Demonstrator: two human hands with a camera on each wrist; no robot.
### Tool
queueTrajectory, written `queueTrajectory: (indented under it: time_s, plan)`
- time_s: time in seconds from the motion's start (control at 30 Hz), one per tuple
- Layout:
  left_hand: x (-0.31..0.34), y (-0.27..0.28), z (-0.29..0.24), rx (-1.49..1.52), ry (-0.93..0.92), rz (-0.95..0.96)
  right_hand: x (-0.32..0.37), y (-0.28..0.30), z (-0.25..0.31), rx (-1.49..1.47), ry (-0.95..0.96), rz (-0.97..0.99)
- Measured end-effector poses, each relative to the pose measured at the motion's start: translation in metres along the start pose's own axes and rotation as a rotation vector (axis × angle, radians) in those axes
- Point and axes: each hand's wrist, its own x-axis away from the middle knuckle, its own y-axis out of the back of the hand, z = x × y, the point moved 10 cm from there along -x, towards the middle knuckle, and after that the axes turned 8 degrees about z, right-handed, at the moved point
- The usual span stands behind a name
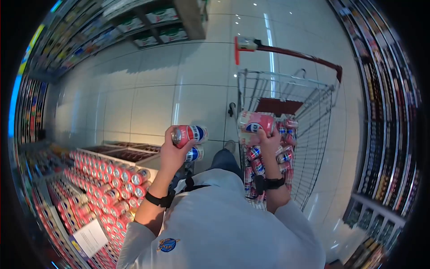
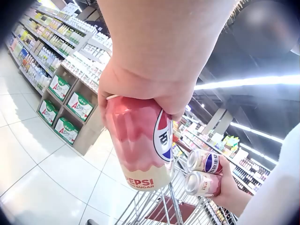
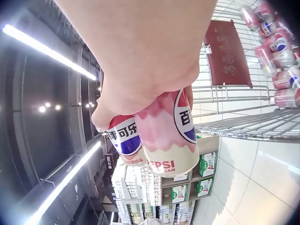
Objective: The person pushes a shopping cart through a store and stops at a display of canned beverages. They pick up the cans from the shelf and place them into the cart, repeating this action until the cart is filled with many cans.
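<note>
My left hand (image 1: 171, 151) grips pink-and-cream Pepsi cans, one (image 1: 197, 133) lying across the fingers and another (image 1: 194, 154) just below it. In the left wrist view a single can (image 2: 136, 145) fills the middle and hides what is behind it. Over the shopping cart (image 1: 309, 148), my right hand (image 1: 269, 145) holds two more Pepsi cans side by side; the right wrist view shows the nearer can (image 3: 164, 136) and the farther can (image 3: 127, 140). Below that hand, several similar cans (image 1: 257, 167) lie in the cart basket.
A stacked display of pink cans (image 1: 109, 179) stands at my left, with a paper sign (image 1: 91, 237) on it. The cart's red handle (image 1: 295, 54) is at the far end. Stocked shelves (image 1: 380, 112) line the right; boxes (image 1: 163, 15) sit in a rack ahead. Tiled floor (image 1: 152, 96) lies between.
</note>
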Motion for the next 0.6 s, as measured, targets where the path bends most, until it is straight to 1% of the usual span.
queueTrajectory:
  time_s: [0.03,0.1,0.13,0.2,0.23,0.33,0.4,0.47,0.5,0.53,0.6]
  plan:
    - [-0.008,-0.006,-0.005,-0.015,-0.027,-0.018,0.003,0.006,-0.006,-0.005,-0.022,-0.049]
    - [-0.024,-0.026,-0.012,-0.021,-0.075,0.045,0.008,0.011,-0.012,-0.055,0.010,-0.077]
    - [-0.033,-0.037,-0.020,-0.003,-0.102,0.067,0.011,0.018,-0.018,-0.061,-0.008,-0.125]
    - [-0.046,-0.057,-0.045,0.016,-0.167,0.151,0.014,0.024,-0.025,-0.112,0.021,-0.140]
    - [-0.048,-0.065,-0.063,0.014,-0.179,0.205,0.018,0.027,-0.042,-0.132,-0.080,-0.142]
    - [-0.063,-0.089,-0.086,-0.046,-0.235,0.315,0.028,0.035,-0.055,-0.217,-0.094,-0.222]
    - [-0.073,-0.106,-0.099,-0.045,-0.312,0.368,0.037,0.045,-0.066,-0.217,-0.085,-0.309]
    - [-0.081,-0.124,-0.112,-0.110,-0.368,0.420,0.057,0.057,-0.096,-0.239,-0.215,-0.425]
    - [-0.086,-0.133,-0.123,-0.167,-0.411,0.440,0.064,0.068,-0.108,-0.167,-0.242,-0.460]
    - [-0.092,-0.141,-0.131,-0.168,-0.425,0.452,0.071,0.077,-0.111,-0.167,-0.240,-0.478]
    - [-0.098,-0.166,-0.145,-0.115,-0.439,0.566,0.098,0.103,-0.120,-0.093,-0.345,-0.636]
